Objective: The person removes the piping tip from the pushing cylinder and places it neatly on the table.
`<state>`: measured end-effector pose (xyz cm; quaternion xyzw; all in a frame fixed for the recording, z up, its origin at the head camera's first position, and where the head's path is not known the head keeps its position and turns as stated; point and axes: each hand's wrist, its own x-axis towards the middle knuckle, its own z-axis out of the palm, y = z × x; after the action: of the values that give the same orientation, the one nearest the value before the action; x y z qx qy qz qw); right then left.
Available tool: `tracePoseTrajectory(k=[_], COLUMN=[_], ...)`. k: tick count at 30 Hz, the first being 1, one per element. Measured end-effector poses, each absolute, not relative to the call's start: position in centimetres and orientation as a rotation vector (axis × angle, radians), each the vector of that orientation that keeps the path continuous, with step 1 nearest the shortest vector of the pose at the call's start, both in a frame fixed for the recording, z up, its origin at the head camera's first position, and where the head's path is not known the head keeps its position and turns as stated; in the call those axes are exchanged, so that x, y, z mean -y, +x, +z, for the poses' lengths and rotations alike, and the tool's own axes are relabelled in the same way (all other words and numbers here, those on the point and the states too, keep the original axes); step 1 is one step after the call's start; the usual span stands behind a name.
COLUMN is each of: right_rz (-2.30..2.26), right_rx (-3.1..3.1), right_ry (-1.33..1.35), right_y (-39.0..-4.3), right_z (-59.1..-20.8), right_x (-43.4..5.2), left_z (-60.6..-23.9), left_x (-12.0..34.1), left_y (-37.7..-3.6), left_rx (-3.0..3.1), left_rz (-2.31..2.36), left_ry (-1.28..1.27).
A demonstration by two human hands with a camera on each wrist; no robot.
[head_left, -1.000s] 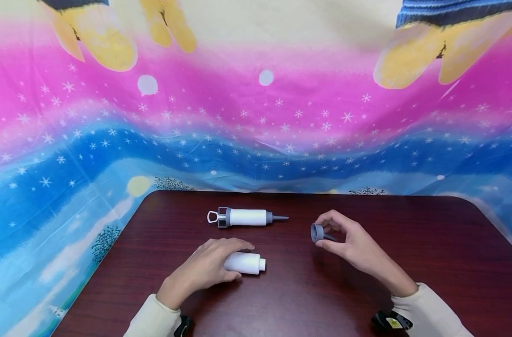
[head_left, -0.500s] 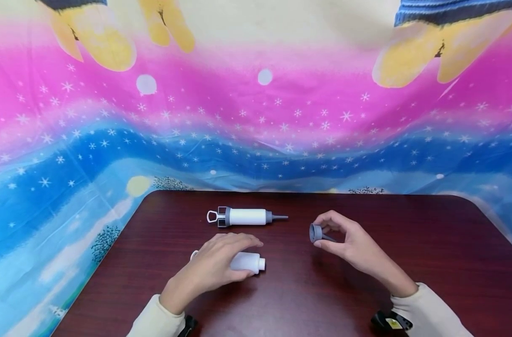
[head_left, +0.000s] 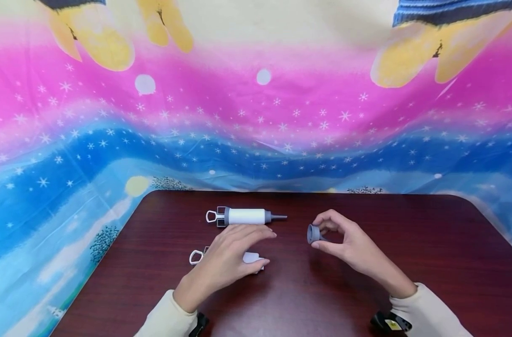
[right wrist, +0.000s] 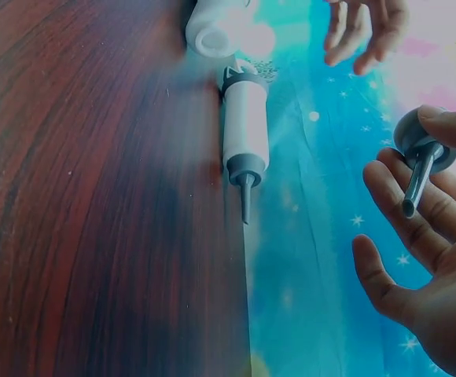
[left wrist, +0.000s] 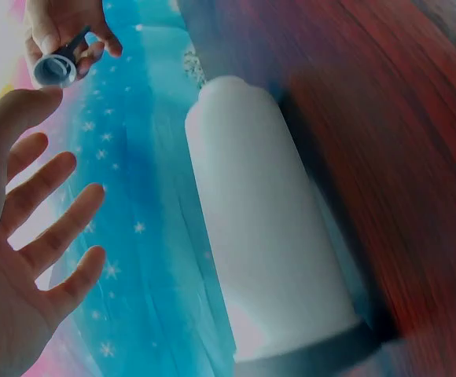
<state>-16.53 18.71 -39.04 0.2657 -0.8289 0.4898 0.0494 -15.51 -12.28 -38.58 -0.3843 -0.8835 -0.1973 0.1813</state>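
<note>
A grey nozzle cap [head_left: 312,233] with a thin spout is pinched between the thumb and fingers of my right hand [head_left: 352,243], above the right part of the table; its spout [right wrist: 418,184] points toward the right wrist camera. My left hand [head_left: 230,257] is held over a white syringe-like tube [head_left: 252,257], fingers spread and not wrapped round it. That tube lies on the table with a white ring handle [head_left: 195,257] at its left; the hand hides much of its middle. In the left wrist view the white barrel [left wrist: 263,228] stands apart from the fingers.
Farther back lies a second syringe-like tube [head_left: 246,216], with a white barrel, grey collars, ring handle and grey nozzle pointing right. The dark red-brown table [head_left: 323,299] ends at the back against a printed cloth [head_left: 239,117] in pink and blue.
My left hand has come off the near tube and moved right and slightly away over it, uncovering the ring handle. My right hand with the nozzle cap has barely shifted.
</note>
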Motion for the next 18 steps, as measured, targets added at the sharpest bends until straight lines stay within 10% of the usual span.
tracePoseTrajectory(k=[18], right_rz=[1.519], right_rx=[2.505], right_ry=[0.849], right_y=[-16.1], right_z=[-38.7], right_x=[-17.9], left_z=[-38.3], left_x=[7.7], left_y=[-16.0], left_rx=[2.316], left_rz=[-0.652], left_ry=[-1.133])
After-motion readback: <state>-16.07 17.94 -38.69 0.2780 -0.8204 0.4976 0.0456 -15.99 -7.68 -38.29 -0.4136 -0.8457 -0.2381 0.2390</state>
